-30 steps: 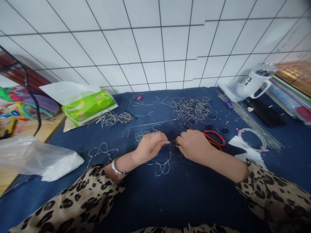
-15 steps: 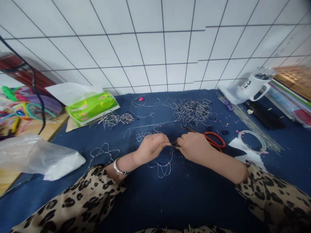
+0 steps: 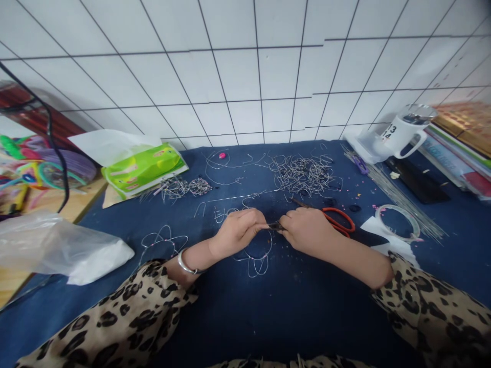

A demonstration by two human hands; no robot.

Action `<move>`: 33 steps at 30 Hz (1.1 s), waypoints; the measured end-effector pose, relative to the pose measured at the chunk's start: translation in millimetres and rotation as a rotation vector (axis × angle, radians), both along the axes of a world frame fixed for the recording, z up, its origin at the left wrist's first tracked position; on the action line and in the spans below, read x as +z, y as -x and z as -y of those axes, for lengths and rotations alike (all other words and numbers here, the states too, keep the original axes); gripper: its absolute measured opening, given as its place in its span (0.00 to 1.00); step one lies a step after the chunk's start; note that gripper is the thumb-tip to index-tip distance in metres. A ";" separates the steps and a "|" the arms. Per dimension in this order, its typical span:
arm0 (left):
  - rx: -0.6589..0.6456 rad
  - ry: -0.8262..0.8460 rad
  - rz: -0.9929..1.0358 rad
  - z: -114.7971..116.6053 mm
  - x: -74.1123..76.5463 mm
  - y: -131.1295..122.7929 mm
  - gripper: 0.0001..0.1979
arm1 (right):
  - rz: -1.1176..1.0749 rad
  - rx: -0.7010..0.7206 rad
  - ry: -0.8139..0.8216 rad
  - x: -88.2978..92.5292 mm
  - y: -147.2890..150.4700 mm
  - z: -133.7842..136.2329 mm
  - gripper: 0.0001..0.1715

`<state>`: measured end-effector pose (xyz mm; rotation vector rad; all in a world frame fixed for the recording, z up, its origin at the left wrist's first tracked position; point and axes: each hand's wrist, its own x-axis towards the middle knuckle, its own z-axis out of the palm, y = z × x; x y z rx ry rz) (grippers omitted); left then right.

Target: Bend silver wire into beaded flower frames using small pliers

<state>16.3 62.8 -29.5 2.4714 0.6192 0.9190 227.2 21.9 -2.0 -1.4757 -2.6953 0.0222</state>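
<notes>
My left hand (image 3: 242,229) pinches the top of a thin wire ring (image 3: 271,249), with wire loops like petals hanging at its lower edge. Closed around dark-jawed pliers (image 3: 275,226), my right hand (image 3: 303,228) brings the jaws up against the left fingertips at the wire; its fingers cover most of the tool. Scissors with orange-red handles (image 3: 339,221) lie partly behind the right hand. Another wire piece with petal loops (image 3: 163,239) rests left of my left hand. Short bent wires (image 3: 221,214) lie just beyond the hands.
A heap of bent wire pieces (image 3: 307,174) and a wire cluster (image 3: 184,187) lie farther back. At left are a green tissue pack (image 3: 143,166) and a plastic bag (image 3: 95,255). Straight wires (image 3: 406,199), a clear coil (image 3: 412,221) and a white mug (image 3: 402,133) stand or lie right.
Both hands stay together at the wire ring, almost unmoved. The ring's hanging loops have shifted and tilted slightly upward.
</notes>
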 end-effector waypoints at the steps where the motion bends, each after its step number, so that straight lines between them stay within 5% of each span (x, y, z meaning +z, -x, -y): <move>1: -0.001 0.003 -0.004 -0.2 -0.3 0.2 0.03 | 0.001 -0.001 0.002 0.1 -0.1 0.1 0.13; 8: 0.009 0.030 -0.020 -0.1 1.6 0.1 0.02 | 0.039 -0.017 0.020 0.9 2.0 0.0 0.14; 14: 0.156 0.047 0.023 1.5 4.8 1.3 0.03 | -0.005 -0.065 0.022 -1.5 -3.5 -0.5 0.11; 19: 0.281 0.223 0.111 -0.7 3.7 2.6 0.04 | -0.064 -0.078 0.049 -3.9 -9.6 1.1 0.10; 25: 0.252 0.437 0.256 -4.4 3.9 3.0 0.05 | -0.089 -0.053 0.053 -5.8 -9.1 2.5 0.10; 33: 0.231 0.489 0.273 -3.2 5.1 2.8 0.05 | -0.087 -0.042 0.023 -6.5 -9.2 3.7 0.10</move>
